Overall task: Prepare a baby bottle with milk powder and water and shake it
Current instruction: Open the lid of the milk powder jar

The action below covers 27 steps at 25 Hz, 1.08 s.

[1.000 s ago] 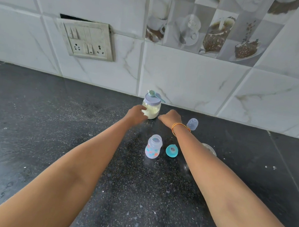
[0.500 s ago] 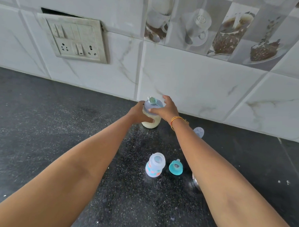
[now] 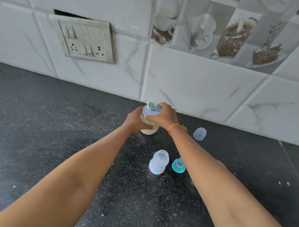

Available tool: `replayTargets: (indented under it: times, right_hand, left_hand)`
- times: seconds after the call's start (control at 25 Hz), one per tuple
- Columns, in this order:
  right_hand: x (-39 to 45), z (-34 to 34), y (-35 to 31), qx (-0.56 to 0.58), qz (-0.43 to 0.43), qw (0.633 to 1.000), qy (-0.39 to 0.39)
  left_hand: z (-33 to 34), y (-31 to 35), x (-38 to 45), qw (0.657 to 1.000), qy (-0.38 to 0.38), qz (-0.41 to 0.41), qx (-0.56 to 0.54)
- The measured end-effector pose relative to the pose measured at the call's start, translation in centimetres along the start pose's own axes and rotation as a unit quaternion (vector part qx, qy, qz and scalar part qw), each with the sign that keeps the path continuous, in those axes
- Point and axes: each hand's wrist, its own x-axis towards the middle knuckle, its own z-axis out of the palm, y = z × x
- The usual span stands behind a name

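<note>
Behind the baby bottle (image 3: 159, 162), left hand (image 3: 135, 120) grips the powder jar (image 3: 149, 130) — right hand (image 3: 163, 116) clasps its lid (image 3: 149, 111), jar mostly hidden.

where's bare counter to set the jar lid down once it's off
Widest bare patch: dark counter left of the left hand, below the switch plate. Crowded right of the powder jar: baby bottle, teal nipple ring, clear cap.

The desk (image 3: 52, 141) is showing black with fine white speckles. The wall tiles (image 3: 192, 84) are showing white with faint grey-brown marble veins. The powder jar (image 3: 149, 130) is showing cream contents under a pale lilac lid (image 3: 149, 111). The baby bottle (image 3: 158, 163) is wearing pink, orange and blue shapes on clear plastic, beside a teal ring (image 3: 178, 165)
</note>
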Motion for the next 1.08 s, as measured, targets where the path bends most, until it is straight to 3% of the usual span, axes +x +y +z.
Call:
replayTargets:
  times: [0.44,0.76,0.96,1.08]
  right_hand:
    - [-9.8,2.5,-3.2,-0.078,-0.064,0.993,-0.056]
    - [-13.2,3.4,-2.9,-0.093,-0.065,0.992,-0.054]
    - [-13.8,3.1,-2.4,-0.073,-0.056,0.993,-0.069]
    - [-14.0,3.0,-2.0,-0.027,-0.034,0.999,-0.029]
  left_hand:
    - [-3.3,-3.6,-10.9,1.000,0.014,-0.009,0.026]
    - [-2.4,-5.1,-14.3,0.999,0.038,-0.007,-0.005]
    - [-1.8,-5.2,-15.0,0.999,0.033,-0.005,-0.028]
    - [-1.6,-5.3,-15.3,0.999,0.032,-0.005,-0.043]
